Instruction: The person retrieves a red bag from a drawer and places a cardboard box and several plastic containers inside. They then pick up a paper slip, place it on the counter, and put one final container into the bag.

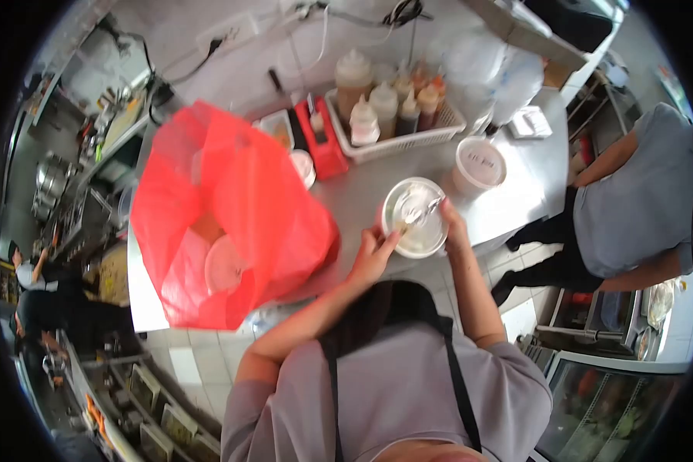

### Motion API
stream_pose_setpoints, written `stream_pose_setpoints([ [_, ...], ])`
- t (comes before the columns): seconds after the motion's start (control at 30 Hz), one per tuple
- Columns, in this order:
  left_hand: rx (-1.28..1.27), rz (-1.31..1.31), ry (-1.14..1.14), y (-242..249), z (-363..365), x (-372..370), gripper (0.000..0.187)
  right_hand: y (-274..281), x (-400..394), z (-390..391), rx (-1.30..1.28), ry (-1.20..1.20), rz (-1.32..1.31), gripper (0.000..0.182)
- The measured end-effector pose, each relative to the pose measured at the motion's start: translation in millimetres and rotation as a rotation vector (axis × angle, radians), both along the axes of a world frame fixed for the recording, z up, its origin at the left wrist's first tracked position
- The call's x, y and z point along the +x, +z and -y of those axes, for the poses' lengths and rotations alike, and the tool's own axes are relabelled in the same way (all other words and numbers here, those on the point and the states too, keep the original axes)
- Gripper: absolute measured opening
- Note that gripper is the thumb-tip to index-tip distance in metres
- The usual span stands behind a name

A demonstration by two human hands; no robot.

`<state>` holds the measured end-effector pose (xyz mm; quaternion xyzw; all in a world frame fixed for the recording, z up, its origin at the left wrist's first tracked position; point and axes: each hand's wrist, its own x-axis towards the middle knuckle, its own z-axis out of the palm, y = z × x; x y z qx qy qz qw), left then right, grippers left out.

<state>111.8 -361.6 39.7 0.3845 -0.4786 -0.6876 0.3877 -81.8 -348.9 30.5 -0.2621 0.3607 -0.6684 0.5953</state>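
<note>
Over the front edge of the steel table I hold a round white tub [413, 245] with a clear, shiny top. My left hand [374, 252] grips its left side, with the thumb reaching over the rim. Around the right side, my right hand [454, 222] has its fingers closed on the wall. Glare on the top hides what is inside. Just behind it to the right stands another lidded tub [480, 165] with dark writing on its lid. A large red plastic bag [242, 185] stands open to the left, with a round container [225, 264] showing through it.
At the back, a white basket [408, 140] holds several squeeze bottles [385, 104]. A red holder [323, 150] and a small tub [302, 165] sit beside it. Clear plastic bags [493, 73] fill the back right. A person in grey [635, 200] stands close on the right.
</note>
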Motion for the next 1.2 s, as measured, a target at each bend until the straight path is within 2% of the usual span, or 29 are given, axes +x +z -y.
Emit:
stream_pose_setpoints([
  [0.03,0.012,0.024,-0.017,17,1,1,0.042,-7,-3,3,0.011,-0.062,-0.072,0.053],
  [0.07,0.026,-0.074,0.026,-4,7,-2,0.040,6,0,2,-0.076,-0.015,-0.123,0.056],
  [0.1,0.091,-0.111,-0.014,0,12,1,0.035,-5,-5,7,-0.091,0.028,-0.066,0.057],
  [0.17,0.117,-0.098,-0.053,-17,21,1,0.041,-6,-7,5,-0.073,0.005,-0.018,0.051],
  [0.27,0.131,-0.019,0.029,-30,28,0,0.056,-11,-6,9,0.014,0.029,0.049,0.039],
  [0.47,0.057,0.122,-0.002,-44,40,-4,0.051,-11,-16,16,0.097,0.096,0.045,0.045],
  [0.53,0.135,0.053,-0.022,-34,34,-6,0.051,-16,-20,18,0.146,0.139,0.045,0.047],
  [0.6,0.207,-0.024,-0.042,-31,38,-11,0.052,-13,-24,21,0.240,0.091,-0.155,0.054],
  [0.63,0.204,-0.006,-0.077,-35,43,-10,0.053,-10,-27,22,0.237,0.082,-0.155,0.054],
  [0.7,0.204,0.020,-0.120,-41,46,-5,0.054,-1,-29,24,0.357,0.061,-0.634,0.057],
  [0.73,0.176,0.071,-0.152,-41,48,-4,0.055,11,-28,24,0.356,0.053,-0.632,0.057],
  [0.8,0.143,0.124,-0.188,-48,52,-4,0.055,30,-23,25,0.392,0.046,-1.018,0.053],
  [0.83,0.091,0.147,-0.199,-54,53,-3,0.055,29,-18,28,0.392,0.039,-1.015,0.053],
  [0.9,0.037,0.171,-0.216,-55,54,-5,0.055,19,-9,32,0.335,-0.182,-1.324,0.049],
  [0.93,0.044,0.199,-0.184,-50,50,-5,0.055,15,-8,35,0.279,-0.242,-1.346,0.041],
  [1.03,0.068,0.229,-0.149,-47,47,-6,0.055,11,-7,38,0.291,-0.259,-1.347,0.033],
  [1.2,0.053,0.210,-0.156,-51,49,-6,0.053,11,-3,35,0.283,-0.331,-1.362,0.031],
])
